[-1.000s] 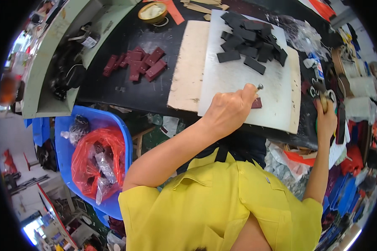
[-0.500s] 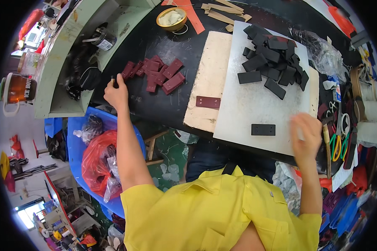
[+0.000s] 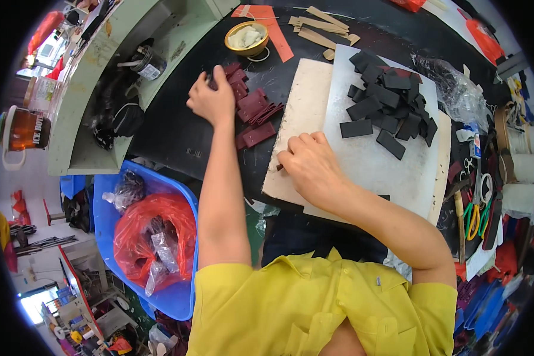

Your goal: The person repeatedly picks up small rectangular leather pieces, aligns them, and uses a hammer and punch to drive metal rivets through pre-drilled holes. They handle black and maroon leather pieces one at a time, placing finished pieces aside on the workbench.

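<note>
Dark red pieces (image 3: 252,110): small flat rectangles, lying in a loose heap on the black table (image 3: 178,133), just left of the pale board (image 3: 299,118).
Left hand (image 3: 212,101): reaching out far, lying on the left edge of the red heap with fingers curled over the pieces; I cannot tell if it is grasping one.
Right hand (image 3: 311,163): resting on the near corner of the pale board, fingers bent down; something small and dark is peeking out under the fingertips, too hidden to tell if it is being pinched.
Black pieces (image 3: 391,104): a bigger heap of flat rectangles sitting on the white sheet (image 3: 377,169), which is lying over the board.
Yellow bowl (image 3: 247,38): standing at the far side of the table, holding a pale lump.
Blue tub (image 3: 110,222): sitting below the table edge, holding a red plastic bag (image 3: 154,231) with clear wrappers inside.
</note>
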`<state>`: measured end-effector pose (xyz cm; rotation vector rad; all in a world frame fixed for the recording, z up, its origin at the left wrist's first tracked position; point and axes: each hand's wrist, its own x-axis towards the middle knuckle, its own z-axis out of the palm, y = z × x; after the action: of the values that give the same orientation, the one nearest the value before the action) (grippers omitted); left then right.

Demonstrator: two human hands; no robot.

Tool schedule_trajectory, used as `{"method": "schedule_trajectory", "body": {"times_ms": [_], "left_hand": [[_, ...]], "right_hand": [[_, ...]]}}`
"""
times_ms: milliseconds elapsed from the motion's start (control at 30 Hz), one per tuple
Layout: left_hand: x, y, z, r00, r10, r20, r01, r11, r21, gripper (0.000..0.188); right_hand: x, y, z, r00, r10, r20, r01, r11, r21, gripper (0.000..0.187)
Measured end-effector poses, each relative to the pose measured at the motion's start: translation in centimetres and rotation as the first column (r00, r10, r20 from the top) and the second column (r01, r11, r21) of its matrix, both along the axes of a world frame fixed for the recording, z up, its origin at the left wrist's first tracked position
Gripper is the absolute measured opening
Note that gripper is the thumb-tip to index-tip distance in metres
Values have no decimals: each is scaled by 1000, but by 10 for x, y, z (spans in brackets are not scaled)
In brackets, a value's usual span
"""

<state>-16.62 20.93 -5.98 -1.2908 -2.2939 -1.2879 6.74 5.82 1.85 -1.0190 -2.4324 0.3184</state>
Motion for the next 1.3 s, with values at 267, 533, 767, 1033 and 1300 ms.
{"method": "schedule_trajectory", "body": {"times_ms": [267,533,767,1033,1300], "left_hand": [[9,-122,36,704,-645,-298,554,761,-337,79],[22,-32,25,782,-479,-400,400,877,-268,71],[131,-149,93,422,-883,-205,863,461,-209,46],[154,-201,79,347,-936,-61,930,352,-103,36],[17,-143,45,825,-493,-276,426,864,-270,24]], "right_hand": [[124,-12,70,873,-406,-269,339,904,-262,14],[222,-45,15,770,-638,15,638,770,8,17],[213,-37,9,779,-601,-180,614,789,22,16],[169,-22,4,810,-560,-174,538,828,-158,20],[192,-63,14,856,-499,-135,506,862,24,18]]}}
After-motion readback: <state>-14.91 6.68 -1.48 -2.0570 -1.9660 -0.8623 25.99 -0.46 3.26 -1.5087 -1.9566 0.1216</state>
